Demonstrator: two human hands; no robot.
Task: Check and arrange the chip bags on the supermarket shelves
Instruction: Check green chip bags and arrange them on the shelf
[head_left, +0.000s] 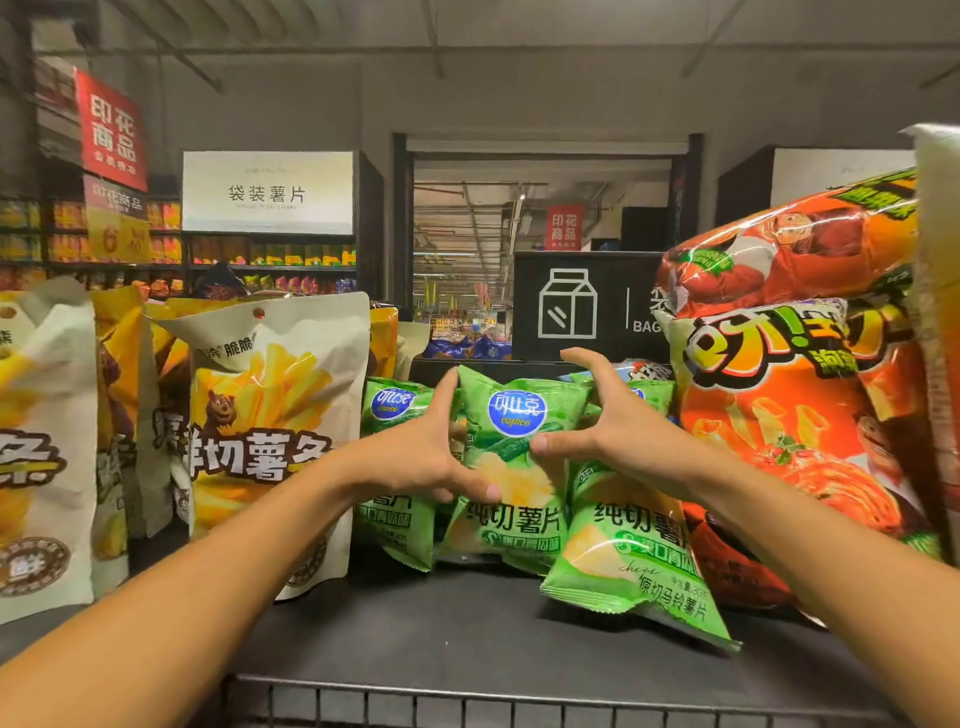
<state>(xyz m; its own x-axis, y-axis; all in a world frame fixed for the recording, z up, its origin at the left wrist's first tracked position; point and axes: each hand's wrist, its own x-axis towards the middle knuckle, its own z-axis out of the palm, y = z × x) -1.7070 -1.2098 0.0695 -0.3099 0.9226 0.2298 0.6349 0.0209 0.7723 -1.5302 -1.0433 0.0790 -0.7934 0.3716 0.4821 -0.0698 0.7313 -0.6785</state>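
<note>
on dark shelf (467, 639): green chip bags (519, 467), supermarket aisle behind.

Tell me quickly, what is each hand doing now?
Left hand: grips the middle green chip bag on its left edge.
Right hand: grips the same bag on its right edge.

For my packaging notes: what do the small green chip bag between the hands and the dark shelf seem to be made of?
Small green chip bag: thin glossy plastic film, probably; it shows creases and crimped seams. Dark shelf: likely matte painted metal, with a wire-grid front edge.
</note>
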